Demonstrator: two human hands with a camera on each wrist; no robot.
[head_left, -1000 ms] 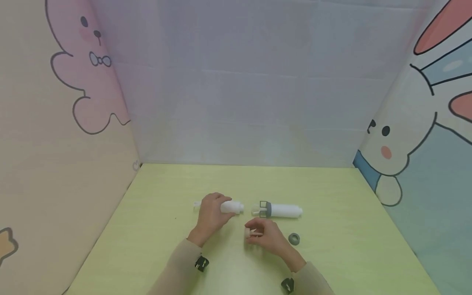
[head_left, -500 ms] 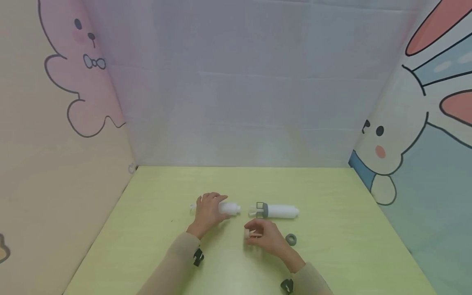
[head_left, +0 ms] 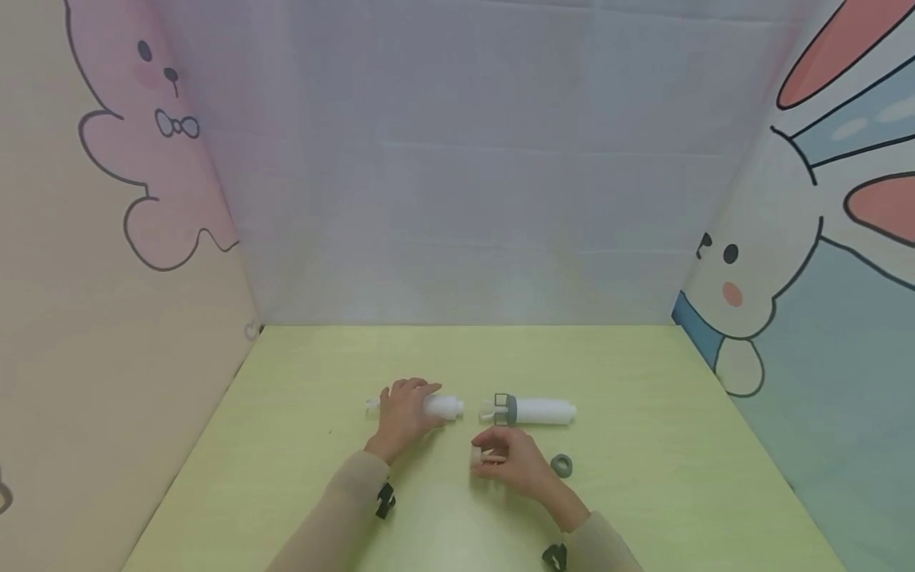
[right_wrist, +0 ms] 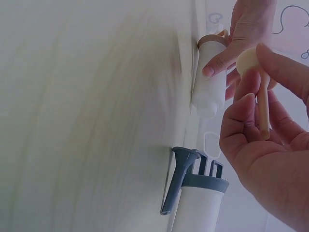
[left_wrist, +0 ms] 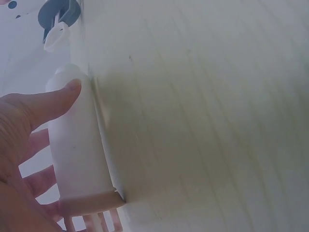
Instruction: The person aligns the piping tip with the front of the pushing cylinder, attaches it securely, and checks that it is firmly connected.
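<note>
On the table lies a white cylinder [head_left: 443, 407] with a beige collar, its narrow end toward the right. My left hand [head_left: 404, 415] grips it, thumb along its side and fingers curled round the back, as the left wrist view shows. Near the table's middle my right hand [head_left: 516, 461] pinches a small cream piece [right_wrist: 263, 104] with a round head and a thin stem, the stem pointing back toward the palm. A second white cylinder [head_left: 545, 411], with a blue-grey collar and a pale loop at its end, lies just beyond the right hand.
A grey ring-shaped piece [head_left: 561, 465] lies on the yellow-green table [head_left: 658, 477], right of my right hand. In the right wrist view a blue-grey flared piece [right_wrist: 179, 181] shows beside the second cylinder. Printed cloth walls [head_left: 457, 159] enclose the back and sides.
The head view has shifted slightly, so everything appears a little farther left. Both hands keep their holds on the white cylinder and the cream piece.
</note>
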